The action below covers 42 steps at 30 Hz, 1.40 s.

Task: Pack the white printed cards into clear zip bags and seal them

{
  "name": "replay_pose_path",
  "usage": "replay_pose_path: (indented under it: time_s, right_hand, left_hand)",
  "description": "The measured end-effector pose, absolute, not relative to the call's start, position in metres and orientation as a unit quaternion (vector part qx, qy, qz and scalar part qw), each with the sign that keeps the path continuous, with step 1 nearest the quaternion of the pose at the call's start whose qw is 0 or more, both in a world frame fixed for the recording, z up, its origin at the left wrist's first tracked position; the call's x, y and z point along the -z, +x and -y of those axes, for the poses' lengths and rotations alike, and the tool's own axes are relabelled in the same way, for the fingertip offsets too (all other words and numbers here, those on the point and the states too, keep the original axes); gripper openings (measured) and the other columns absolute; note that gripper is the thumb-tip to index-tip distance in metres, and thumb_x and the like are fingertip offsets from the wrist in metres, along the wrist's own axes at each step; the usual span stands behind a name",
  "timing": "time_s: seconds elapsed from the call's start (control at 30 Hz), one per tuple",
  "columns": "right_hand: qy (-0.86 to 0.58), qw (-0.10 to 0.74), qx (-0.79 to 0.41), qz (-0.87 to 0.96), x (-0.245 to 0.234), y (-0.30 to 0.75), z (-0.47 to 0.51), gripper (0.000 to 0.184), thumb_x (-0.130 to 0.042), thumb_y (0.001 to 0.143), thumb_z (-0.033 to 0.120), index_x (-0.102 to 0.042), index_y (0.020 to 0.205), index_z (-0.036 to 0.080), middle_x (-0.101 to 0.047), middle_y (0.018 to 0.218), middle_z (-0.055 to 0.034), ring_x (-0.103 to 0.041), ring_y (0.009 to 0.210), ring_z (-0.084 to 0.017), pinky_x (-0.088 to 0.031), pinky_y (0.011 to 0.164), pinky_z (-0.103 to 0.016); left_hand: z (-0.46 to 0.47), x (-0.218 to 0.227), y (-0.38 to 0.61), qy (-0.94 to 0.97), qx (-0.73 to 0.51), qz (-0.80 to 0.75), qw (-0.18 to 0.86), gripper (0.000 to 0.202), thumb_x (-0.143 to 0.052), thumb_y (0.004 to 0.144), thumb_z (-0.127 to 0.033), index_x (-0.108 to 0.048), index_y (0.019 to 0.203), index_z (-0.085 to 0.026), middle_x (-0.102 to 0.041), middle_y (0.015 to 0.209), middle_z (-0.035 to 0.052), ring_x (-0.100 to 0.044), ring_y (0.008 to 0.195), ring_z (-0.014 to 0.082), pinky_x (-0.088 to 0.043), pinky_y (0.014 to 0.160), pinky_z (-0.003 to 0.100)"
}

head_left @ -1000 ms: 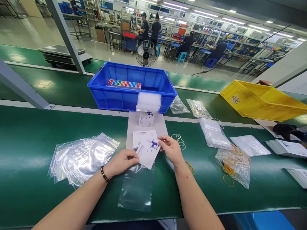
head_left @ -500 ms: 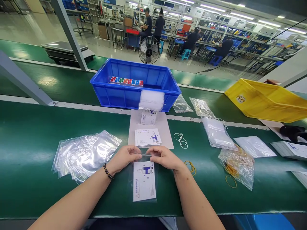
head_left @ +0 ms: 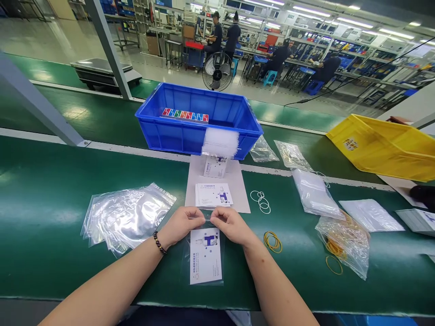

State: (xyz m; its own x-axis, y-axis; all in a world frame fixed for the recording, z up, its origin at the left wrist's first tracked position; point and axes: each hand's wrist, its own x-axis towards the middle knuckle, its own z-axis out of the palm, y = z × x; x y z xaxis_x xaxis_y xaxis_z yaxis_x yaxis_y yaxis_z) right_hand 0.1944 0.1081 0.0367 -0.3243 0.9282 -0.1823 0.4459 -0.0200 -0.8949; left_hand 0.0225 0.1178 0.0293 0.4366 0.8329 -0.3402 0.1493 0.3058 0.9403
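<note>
A clear plastic bag (head_left: 186,268) lies flat on the green table in front of me, with a white booklet (head_left: 205,260) inside it, printed with a purple bottle-like device. My left hand (head_left: 186,222) pinches the bag's far edge between thumb and fingers. Close beside it, my right hand (head_left: 231,225) pinches the same edge, the two thumbs nearly meeting. Just beyond my fingers sits a stack of similar booklets (head_left: 213,195) on a pale sheet (head_left: 243,190). To the left is a fanned pile of clear bags (head_left: 129,217).
A blue bin (head_left: 170,138) stands at the back, with small white bags (head_left: 220,142) at its front edge. White rings (head_left: 261,202), yellow rubber bands (head_left: 272,242) and more plastic packs (head_left: 316,194) lie right. Beyond are a yellow bin (head_left: 384,149), a fan (head_left: 217,71) and several people.
My two hands have come closer together along the bag's edge, thumbs nearly touching. The whole view has shifted slightly. The bag and booklet stay in front of me.
</note>
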Motion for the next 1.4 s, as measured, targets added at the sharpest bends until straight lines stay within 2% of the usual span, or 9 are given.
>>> replay_pose_path:
  time_s: [0.23,0.37,0.47,0.6,0.7,1.0,1.17,1.3,1.4]
  right_hand:
    - [-0.516,0.238,-0.461,0.681,-0.035,0.190,-0.106,0.009,-0.051,0.071,0.020,-0.053,0.063,0.016,-0.053,0.062,0.0015,-0.046,0.058,-0.010,-0.037,0.054,-0.022]
    - [-0.509,0.246,-0.427,0.706,-0.035,0.190,-0.106,0.014,-0.048,0.073,0.019,-0.051,0.060,0.017,-0.053,0.061,0.0011,-0.048,0.059,-0.011,-0.037,0.055,-0.023]
    - [-0.502,0.242,-0.408,0.723,-0.038,0.193,-0.105,0.012,-0.049,0.073,0.020,-0.053,0.063,0.017,-0.054,0.064,0.0001,-0.050,0.062,-0.013,-0.038,0.058,-0.025]
    - [-0.539,0.297,-0.332,0.715,-0.039,0.198,-0.104,0.008,-0.056,0.069,0.025,-0.057,0.075,0.019,-0.055,0.075,-0.0023,-0.051,0.069,-0.016,-0.041,0.062,-0.028]
    - [-0.561,0.340,-0.304,0.691,-0.037,0.197,-0.105,0.008,-0.052,0.073,0.025,-0.056,0.070,0.019,-0.054,0.070,-0.0024,-0.050,0.065,-0.015,-0.041,0.061,-0.028]
    - [-0.517,0.344,-0.432,0.654,-0.028,0.173,-0.100,0.021,-0.050,0.075,0.031,-0.056,0.060,0.017,-0.054,0.060,-0.0008,-0.050,0.057,-0.012,-0.041,0.057,-0.026]
    - [-0.486,0.343,-0.631,0.498,-0.013,0.161,-0.099,0.036,-0.051,0.073,0.044,-0.054,0.094,0.015,-0.056,0.059,0.0020,-0.051,0.043,-0.009,-0.041,0.042,-0.022]
    - [-0.534,0.384,-0.517,0.548,-0.011,0.164,-0.098,0.026,-0.050,0.074,0.031,-0.057,0.093,0.015,-0.057,0.058,0.0017,-0.051,0.043,-0.010,-0.043,0.045,-0.024]
    - [-0.543,0.385,-0.360,0.654,-0.012,0.169,-0.097,0.024,-0.044,0.078,0.025,-0.063,0.089,0.017,-0.064,0.072,-0.0045,-0.059,0.061,-0.016,-0.047,0.061,-0.029]
  left_hand:
    - [-0.117,-0.025,0.026,0.567,-0.258,-0.473,0.623,0.015,-0.056,0.067,-0.026,-0.054,0.059,-0.013,-0.053,0.053,-0.0024,-0.047,0.049,0.0088,-0.037,0.048,0.020]
    - [-0.115,-0.033,0.023,0.625,-0.233,-0.470,0.577,0.018,-0.052,0.071,-0.030,-0.059,0.067,-0.014,-0.061,0.068,0.0021,-0.054,0.061,0.0133,-0.042,0.055,0.023]
    - [-0.114,-0.048,0.010,0.710,-0.215,-0.499,0.449,0.023,-0.047,0.075,-0.035,-0.060,0.081,-0.017,-0.063,0.085,0.0049,-0.056,0.076,0.0172,-0.042,0.063,0.025]
    - [-0.116,-0.057,-0.026,0.736,-0.092,-0.626,0.241,0.035,-0.029,0.083,-0.037,-0.055,0.071,-0.017,-0.061,0.068,0.0069,-0.055,0.064,0.0201,-0.036,0.056,0.028]
    - [-0.120,-0.049,-0.055,0.705,0.026,-0.685,0.182,0.037,-0.035,0.079,-0.045,-0.052,0.062,-0.017,-0.061,0.063,0.0097,-0.055,0.060,0.0231,-0.032,0.051,0.027]
    - [-0.112,-0.057,-0.057,0.746,-0.020,-0.621,0.240,0.027,-0.036,0.079,-0.036,-0.044,0.059,-0.019,-0.055,0.059,0.0024,-0.050,0.057,0.0174,-0.028,0.050,0.023]
    - [-0.098,-0.067,-0.018,0.804,-0.044,-0.520,0.284,0.023,-0.040,0.076,-0.029,-0.041,0.056,-0.018,-0.048,0.055,-0.0004,-0.043,0.054,0.0145,-0.026,0.050,0.023]
    - [-0.100,-0.058,0.005,0.801,-0.078,-0.492,0.332,0.027,-0.048,0.072,-0.032,-0.041,0.051,-0.017,-0.045,0.050,-0.0014,-0.041,0.051,0.0131,-0.024,0.048,0.024]
    - [-0.111,-0.048,0.016,0.720,-0.165,-0.521,0.428,0.035,-0.046,0.074,-0.044,-0.043,0.052,-0.017,-0.045,0.049,-0.0023,-0.042,0.048,0.0117,-0.028,0.046,0.023]
